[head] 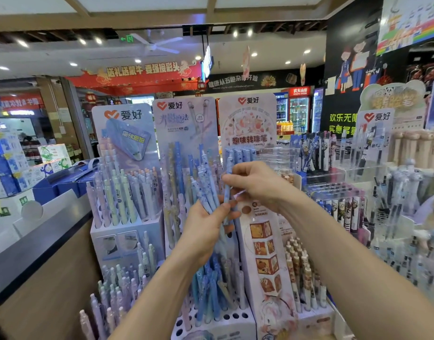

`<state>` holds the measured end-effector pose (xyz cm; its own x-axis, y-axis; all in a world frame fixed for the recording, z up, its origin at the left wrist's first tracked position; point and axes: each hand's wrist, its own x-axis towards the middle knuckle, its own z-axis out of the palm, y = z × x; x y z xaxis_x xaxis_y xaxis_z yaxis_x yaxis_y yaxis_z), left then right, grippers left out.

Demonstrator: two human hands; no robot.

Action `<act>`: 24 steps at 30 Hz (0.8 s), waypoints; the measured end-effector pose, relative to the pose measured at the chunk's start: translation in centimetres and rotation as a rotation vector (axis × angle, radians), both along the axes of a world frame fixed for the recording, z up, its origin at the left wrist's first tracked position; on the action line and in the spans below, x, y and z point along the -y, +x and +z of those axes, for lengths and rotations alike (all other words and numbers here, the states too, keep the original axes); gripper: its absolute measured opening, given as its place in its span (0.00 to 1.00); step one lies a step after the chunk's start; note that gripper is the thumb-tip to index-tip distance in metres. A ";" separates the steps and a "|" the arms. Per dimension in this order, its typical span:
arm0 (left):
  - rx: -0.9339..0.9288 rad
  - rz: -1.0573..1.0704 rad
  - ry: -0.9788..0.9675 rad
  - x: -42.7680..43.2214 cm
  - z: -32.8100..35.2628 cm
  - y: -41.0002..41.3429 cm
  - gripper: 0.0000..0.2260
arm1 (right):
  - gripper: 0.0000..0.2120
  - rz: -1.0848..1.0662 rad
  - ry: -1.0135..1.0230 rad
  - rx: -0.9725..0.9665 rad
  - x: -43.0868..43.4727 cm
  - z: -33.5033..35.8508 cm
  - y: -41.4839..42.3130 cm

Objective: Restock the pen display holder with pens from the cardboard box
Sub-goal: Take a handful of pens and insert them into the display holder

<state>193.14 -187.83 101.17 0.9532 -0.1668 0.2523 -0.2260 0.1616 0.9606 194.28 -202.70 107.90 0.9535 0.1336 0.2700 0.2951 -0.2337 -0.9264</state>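
Left hand (206,231) grip wraps a bundle of blue pens (206,192); right hand (255,185) pinches 1 pen (227,192) out — mid-restock, next: seat it in an empty hole of the display holder (225,317).

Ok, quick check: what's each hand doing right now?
Left hand: closed around a bundle of blue pens.
Right hand: pinching a single blue pen from that bundle.

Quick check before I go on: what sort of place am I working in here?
Most likely a stationery section inside a supermarket or general shop. Branded pen display stands crowd the counter, drink fridges line the back wall, and red promotional banners hang overhead. The left hand holds a bundle of blue pens.
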 end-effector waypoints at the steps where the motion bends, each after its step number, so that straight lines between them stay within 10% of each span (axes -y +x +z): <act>1: -0.019 0.009 -0.016 -0.1 -0.1 0.1 0.07 | 0.11 -0.008 0.005 0.015 0.2 0.5 0.3; 6: -0.063 0.043 -0.025 -0.5 -0.6 0.3 0.03 | 0.08 -0.133 0.092 0.134 1.5 3.9 2.1; 13: -0.040 0.022 -0.020 -0.6 -0.8 0.1 0.04 | 0.07 -0.510 -0.319 0.483 1.2 3.5 4.5; 24: -0.008 0.029 0.025 -0.8 -1.2 0.4 0.08 | 0.13 -0.635 -0.383 0.478 -0.4 1.3 4.3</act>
